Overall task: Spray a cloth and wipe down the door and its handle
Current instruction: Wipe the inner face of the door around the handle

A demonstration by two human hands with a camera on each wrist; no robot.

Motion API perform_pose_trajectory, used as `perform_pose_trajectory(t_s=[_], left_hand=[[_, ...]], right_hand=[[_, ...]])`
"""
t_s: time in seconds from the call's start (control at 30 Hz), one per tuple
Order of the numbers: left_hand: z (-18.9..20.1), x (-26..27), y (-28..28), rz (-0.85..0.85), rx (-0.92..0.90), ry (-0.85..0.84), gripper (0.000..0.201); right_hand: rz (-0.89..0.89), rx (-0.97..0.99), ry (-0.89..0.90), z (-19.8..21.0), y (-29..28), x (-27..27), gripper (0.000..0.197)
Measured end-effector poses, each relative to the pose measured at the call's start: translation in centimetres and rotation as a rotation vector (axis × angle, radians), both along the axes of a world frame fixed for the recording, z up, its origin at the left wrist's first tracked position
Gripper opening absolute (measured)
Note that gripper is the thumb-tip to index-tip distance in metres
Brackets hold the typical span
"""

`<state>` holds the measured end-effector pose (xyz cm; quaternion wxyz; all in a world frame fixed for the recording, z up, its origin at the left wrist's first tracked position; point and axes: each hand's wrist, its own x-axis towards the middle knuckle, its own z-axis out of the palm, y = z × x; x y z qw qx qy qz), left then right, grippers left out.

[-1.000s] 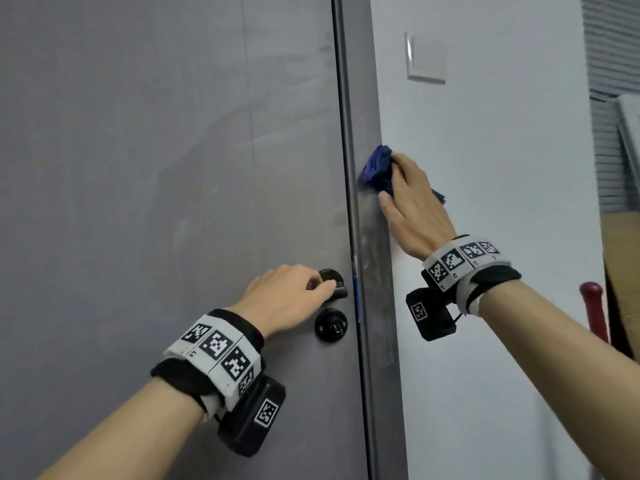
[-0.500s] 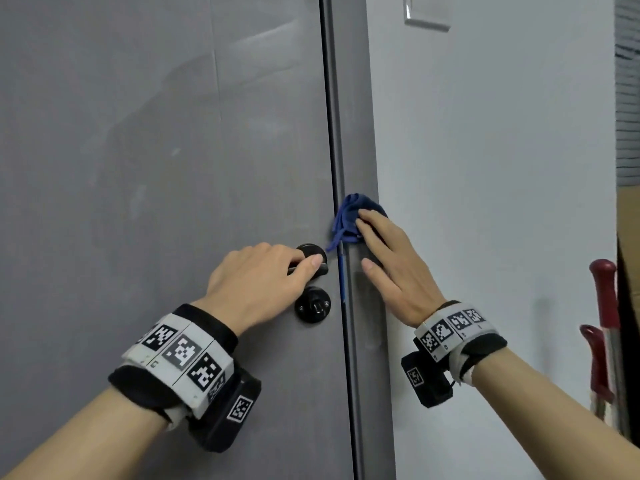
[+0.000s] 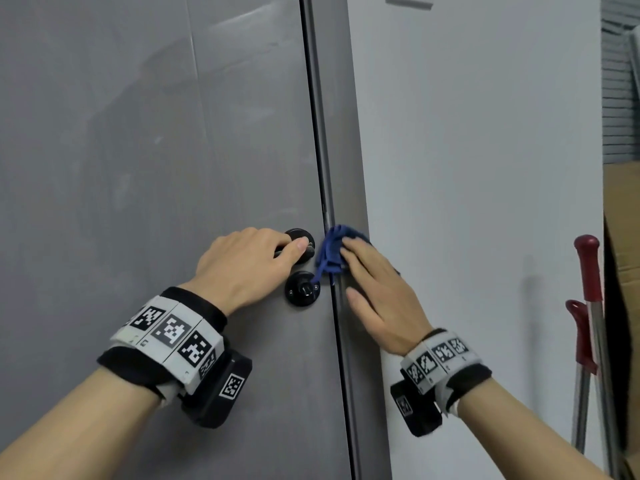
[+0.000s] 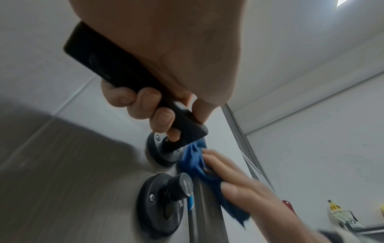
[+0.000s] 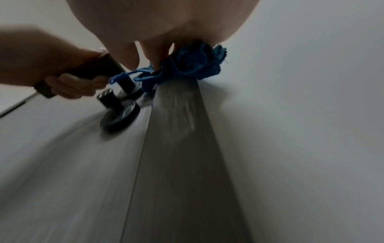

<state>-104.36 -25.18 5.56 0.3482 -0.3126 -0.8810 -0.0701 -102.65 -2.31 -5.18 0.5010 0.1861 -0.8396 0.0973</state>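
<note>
My left hand (image 3: 249,265) grips the black lever handle (image 3: 298,249) of the grey door (image 3: 156,150); in the left wrist view its fingers (image 4: 158,113) curl round the handle (image 4: 116,65). A round black lock knob (image 3: 302,289) sits just below. My right hand (image 3: 370,282) lies flat with straight fingers and presses a crumpled blue cloth (image 3: 332,251) against the grey door frame (image 3: 346,150), level with the handle. A strand of the cloth (image 5: 193,64) hangs towards the lock knob (image 5: 112,100).
A white wall (image 3: 485,168) runs right of the frame, with a switch plate (image 3: 408,0) at the top. Metal poles with red grips (image 3: 588,306) lean at the far right beside a cardboard box (image 3: 623,237). A bottle (image 4: 334,208) stands on a shelf.
My right hand has slid the cloth down the door frame, from well above the handle to level with it. The left hand has stayed on the handle.
</note>
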Motion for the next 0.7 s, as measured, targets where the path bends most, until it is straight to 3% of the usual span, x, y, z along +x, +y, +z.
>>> perform_pose_trajectory(t_s=[0.23,0.43,0.57,0.7], left_hand=[[-0.2,-0.1,-0.1,0.013,0.002,0.029,0.051],[-0.1,-0.1,-0.2,-0.015,0.019,0.003,0.051],[-0.2,-0.1,-0.1,-0.016,0.016,-0.01,0.048],[-0.5,0.0,-0.1,0.015,0.005,0.039,0.052]], right_hand=[[0.0,-0.045,0.066,9.8,-1.3,-1.2,0.057],[0.03,-0.05,-0.006,16.9,-1.1,-1.7,0.063],[0.052,-0.038,0.007,15.6,-1.2,-1.7,0.062],[0.085,-0.018,0.048,10.7,-0.7,-1.5,0.058]])
